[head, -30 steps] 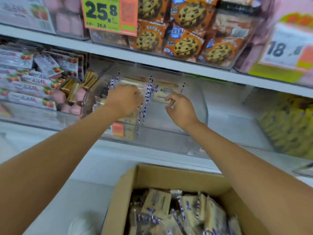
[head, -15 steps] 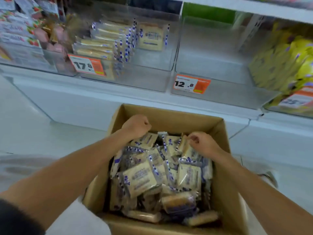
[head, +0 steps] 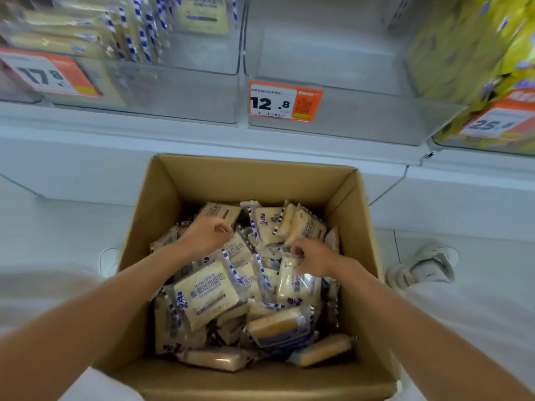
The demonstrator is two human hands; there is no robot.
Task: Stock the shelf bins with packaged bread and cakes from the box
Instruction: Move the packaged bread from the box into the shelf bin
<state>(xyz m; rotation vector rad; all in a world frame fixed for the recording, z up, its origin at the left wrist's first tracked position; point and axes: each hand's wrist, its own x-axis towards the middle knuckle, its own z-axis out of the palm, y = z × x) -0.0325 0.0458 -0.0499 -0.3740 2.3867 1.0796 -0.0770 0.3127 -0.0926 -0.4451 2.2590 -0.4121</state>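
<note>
Two bare forearms reach in from the lower corners, down into an open cardboard box (head: 240, 180) that stands on the white floor (head: 58, 227) in front of the shelf (head: 173, 140). The box is heaped with bread packets (head: 275, 328), cream wrappers with blue-and-white checked ends, lying at many angles. The nearest ones lie flat, with their long axes running roughly across the box from left to right. Just past them a big packet (head: 204, 295) lies face up, its long axis slanting from near left to far right. The right hand (head: 311, 260) pinches the far end of a slim packet (head: 289, 285) between thumb and fingertips. That packet stands on its edge in the heap, and its long axis points from the hand back toward the viewer. The left hand (head: 208, 235) is over the far left of the heap with its fingers curled in and the thumb tip close to the forefinger; I cannot tell whether it grips anything. A white shoe (head: 425, 266) rests on the floor right of the box. Beyond, on the shelf, stand clear bins. The left bin (head: 185, 94) holds more of the same packets, blurred, behind an orange tag (head: 49, 73) reading 17.8. The middle bin (head: 347, 125) carries a price tag (head: 285, 101) marked 12.8. At far right are yellow bags (head: 469, 47).
</note>
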